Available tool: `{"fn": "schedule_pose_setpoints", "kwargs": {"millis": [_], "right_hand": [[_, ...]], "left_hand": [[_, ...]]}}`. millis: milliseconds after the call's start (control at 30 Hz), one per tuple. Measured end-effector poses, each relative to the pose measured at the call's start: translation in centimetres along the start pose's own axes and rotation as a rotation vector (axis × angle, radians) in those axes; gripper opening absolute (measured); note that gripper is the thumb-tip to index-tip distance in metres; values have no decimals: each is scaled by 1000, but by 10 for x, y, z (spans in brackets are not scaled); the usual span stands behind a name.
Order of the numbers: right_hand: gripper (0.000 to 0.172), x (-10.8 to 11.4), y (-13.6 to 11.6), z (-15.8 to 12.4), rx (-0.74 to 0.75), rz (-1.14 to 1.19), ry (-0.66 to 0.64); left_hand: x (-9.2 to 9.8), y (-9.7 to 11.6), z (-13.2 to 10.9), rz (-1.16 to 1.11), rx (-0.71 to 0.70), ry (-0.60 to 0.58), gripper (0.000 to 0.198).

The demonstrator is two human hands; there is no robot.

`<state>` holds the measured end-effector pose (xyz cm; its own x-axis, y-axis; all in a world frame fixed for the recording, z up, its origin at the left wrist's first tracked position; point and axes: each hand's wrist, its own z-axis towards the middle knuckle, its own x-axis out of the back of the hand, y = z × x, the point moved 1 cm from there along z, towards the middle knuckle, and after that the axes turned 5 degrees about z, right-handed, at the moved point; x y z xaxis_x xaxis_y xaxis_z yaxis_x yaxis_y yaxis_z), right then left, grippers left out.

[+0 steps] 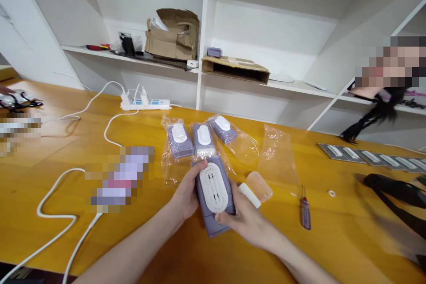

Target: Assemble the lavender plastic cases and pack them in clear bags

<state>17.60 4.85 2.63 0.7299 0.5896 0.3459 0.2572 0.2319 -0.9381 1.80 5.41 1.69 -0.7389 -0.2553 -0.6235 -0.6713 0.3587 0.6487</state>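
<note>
Left hand (188, 193), right hand (246, 222): grip clamped on purple device (208, 202), white oval panel (218, 187); bagged purple devices (179, 140) just beyond on orange tabletop (159, 248).

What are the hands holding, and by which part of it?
A lilac plastic case with a white oval panel: the left hand grips its left long side, the right hand its lower right side.

Lilac plastic case (208, 213) partly hidden behind fingers (199, 167)
</note>
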Motion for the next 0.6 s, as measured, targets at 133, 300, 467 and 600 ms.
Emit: {"fn": "schedule_pose_setpoints", "kwargs": {"millis": [133, 300, 467, 600], "right_hand": [[65, -3, 5, 0, -26, 3, -3], [61, -3, 6, 4, -29, 52, -7], [42, 32, -12, -4, -128, -215, -96], [26, 91, -25, -20, -285, -665, 207]], "left_hand": [[4, -3, 3, 8, 58, -32, 21], [2, -10, 6, -99, 3, -46, 20], [1, -15, 9, -179, 41, -59, 27], [4, -13, 10, -158, 67, 22, 32]]}}
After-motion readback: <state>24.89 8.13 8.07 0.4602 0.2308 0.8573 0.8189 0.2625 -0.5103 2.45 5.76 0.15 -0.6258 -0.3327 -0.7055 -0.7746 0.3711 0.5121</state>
